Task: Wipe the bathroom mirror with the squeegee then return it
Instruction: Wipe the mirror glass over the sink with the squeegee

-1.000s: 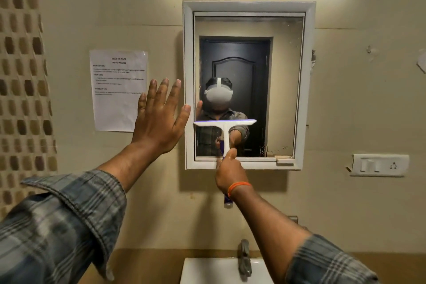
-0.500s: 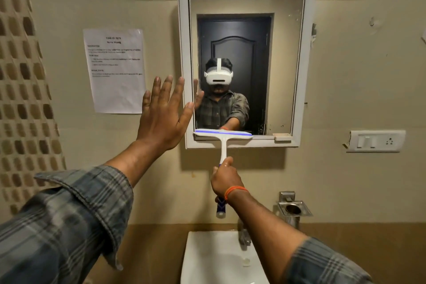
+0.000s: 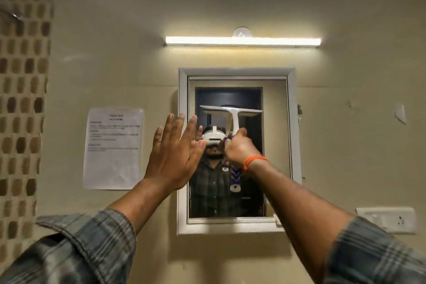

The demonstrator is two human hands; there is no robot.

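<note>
High against the upper half of the mirror (image 3: 274, 145), the squeegee (image 3: 231, 110) is held with its white blade bar roughly level and its stem dropping down to a blue-and-white patterned handle whose rounded end hangs free below the fist. It looks like a light moulded-plastic tool: a stiff bar and neck, presumably with a soft rubber edge along the blade, though that edge cannot be made out here. Whether the blade is pressed on the glass or just off it cannot be told from this view. The sensible place to hold it is where it is held now, on the patterned grip section of the handle, which probably gives some purchase against wet fingers; the thin neck would likely give less control.

The right hand (image 3: 239, 151) is wrapped in a closed fist around the upper handle, thumb up near the stem, an orange band (image 3: 255, 160) at the wrist. The left hand (image 3: 175, 154) holds nothing, fingers spread and palm forward, raised before the left side of the white frame (image 3: 182, 205); contact with it cannot be judged. The glass is the fragile part, so steady, even pressure suits it better than force.

A printed sheet (image 3: 114, 147) is stuck to the wall to the left, a tube light (image 3: 242, 41) glows above, and a switch plate (image 3: 389, 219) sits lower right.
</note>
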